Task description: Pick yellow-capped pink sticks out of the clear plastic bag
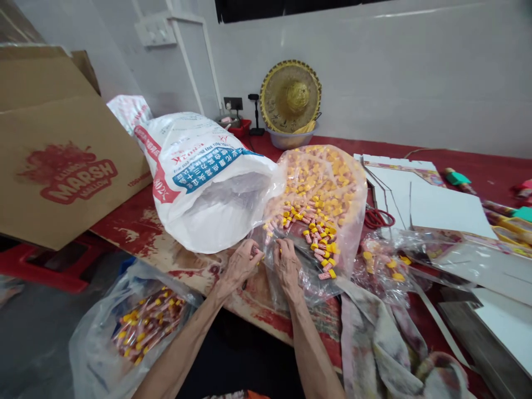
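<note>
Left hand curls nearly closed around pink pieces; right hand arches over the clear bag, grip unclear.

1. My left hand and right hand leave a narrow gap; nearer me, some surface lies bare.
2. Ahead, a white sack blocks left, a plastic bag of yellow-capped pieces right.
3. A crumpled cloth obstructs my near right.

The clear bag is glossy, wrinkled plastic.
</note>
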Tool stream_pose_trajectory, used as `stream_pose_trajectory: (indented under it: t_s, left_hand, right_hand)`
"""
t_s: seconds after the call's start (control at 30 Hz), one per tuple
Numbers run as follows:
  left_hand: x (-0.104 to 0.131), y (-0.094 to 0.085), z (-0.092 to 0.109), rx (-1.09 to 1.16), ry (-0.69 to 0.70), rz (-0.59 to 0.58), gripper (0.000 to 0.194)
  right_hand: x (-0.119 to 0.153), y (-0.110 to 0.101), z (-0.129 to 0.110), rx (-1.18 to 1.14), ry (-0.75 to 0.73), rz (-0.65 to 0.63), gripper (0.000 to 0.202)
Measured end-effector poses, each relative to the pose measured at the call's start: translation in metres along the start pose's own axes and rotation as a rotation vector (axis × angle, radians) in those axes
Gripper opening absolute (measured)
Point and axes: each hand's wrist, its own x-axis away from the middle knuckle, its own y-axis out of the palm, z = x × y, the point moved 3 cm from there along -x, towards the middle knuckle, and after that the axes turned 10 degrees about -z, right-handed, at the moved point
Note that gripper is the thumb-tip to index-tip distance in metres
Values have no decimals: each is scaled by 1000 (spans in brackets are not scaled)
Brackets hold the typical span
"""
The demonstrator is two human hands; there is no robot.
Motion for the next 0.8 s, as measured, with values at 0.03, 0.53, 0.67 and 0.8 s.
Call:
stream_pose_trajectory:
  t_s: [0.03,0.53,0.67,0.8]
  left_hand:
    - [0,-1,-2,50,-20,13,6]
    - [12,2,19,-236,58,-80,17]
    - [3,4,10,-210,2,-83,28]
    - [3,0,-1,-84,-6,80,49]
  right_hand:
    - [0,0,0,5,-6,5,34]
    - [0,0,1,5,-13,-50,34]
    - [0,1,1,-11,-17,-40,33]
    - [0,1,-1,4,-15,-9,36]
